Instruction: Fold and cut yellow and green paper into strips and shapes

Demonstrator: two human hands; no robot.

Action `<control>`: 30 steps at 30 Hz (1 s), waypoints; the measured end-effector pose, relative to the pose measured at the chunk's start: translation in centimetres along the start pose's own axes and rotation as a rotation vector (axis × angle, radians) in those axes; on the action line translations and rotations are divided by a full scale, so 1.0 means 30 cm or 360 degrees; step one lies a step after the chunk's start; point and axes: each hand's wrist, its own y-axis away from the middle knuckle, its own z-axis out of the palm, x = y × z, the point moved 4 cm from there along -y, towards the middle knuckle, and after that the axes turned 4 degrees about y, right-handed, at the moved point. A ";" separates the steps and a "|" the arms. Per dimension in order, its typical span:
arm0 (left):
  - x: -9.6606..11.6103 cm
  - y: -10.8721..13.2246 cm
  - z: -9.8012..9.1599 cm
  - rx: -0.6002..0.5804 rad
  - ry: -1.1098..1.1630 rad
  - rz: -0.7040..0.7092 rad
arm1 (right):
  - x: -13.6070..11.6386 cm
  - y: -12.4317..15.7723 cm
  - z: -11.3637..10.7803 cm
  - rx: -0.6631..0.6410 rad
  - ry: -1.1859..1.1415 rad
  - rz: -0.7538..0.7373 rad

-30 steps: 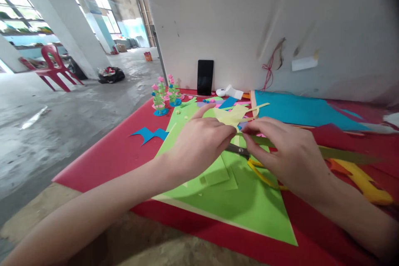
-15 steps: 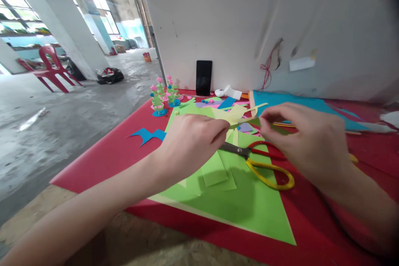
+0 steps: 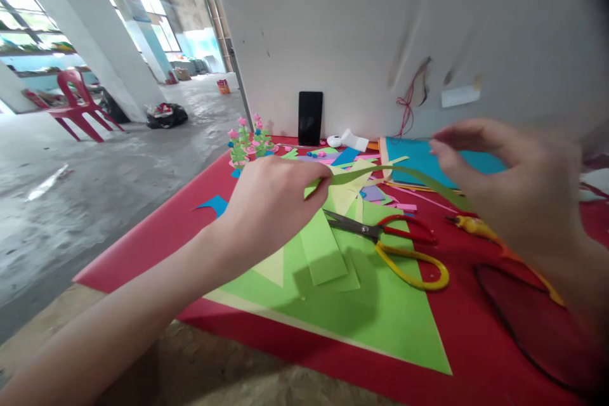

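My left hand (image 3: 278,200) is closed over the green paper, pinching one end of a narrow green paper strip (image 3: 404,171) between thumb and forefinger. The strip arches to the right and passes behind my right hand (image 3: 514,184). That hand is raised and blurred by motion, its thumb and fingertips curved and slightly apart above the strip. Below and between the hands lie scissors (image 3: 365,230) with red and yellow handles, blades a little apart. They rest on a large green paper sheet (image 3: 380,323) with smaller green pieces (image 3: 326,254).
Paper flowers (image 3: 247,139) stand at the back left. A black phone (image 3: 310,118) leans on the white wall panel. Paper scraps (image 3: 349,181) lie behind the scissors, blue sheets (image 3: 423,155) at the back right. A yellow-handled tool (image 3: 471,225) and dark cord (image 3: 509,323) lie right.
My right hand has moved right and up, away from my left, and more of the green strip shows. My left hand has shifted slightly left, still pinching the strip. The scissors have stayed put.
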 end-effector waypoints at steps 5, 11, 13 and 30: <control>0.049 0.025 0.034 -0.0114 0.0069 0.0154 | -0.160 0.053 0.016 -0.0159 -0.0329 -0.0355; 0.064 0.044 0.055 -0.0100 0.0096 0.0321 | -0.180 0.083 0.040 -0.0190 -0.0365 -0.0416; 0.062 0.045 0.056 -0.0096 0.0091 0.0318 | -0.184 0.088 0.038 -0.0176 -0.0352 -0.0436; 0.087 0.060 0.068 -0.0178 -0.0033 0.0328 | -0.201 0.112 0.073 -0.0276 -0.0250 -0.0432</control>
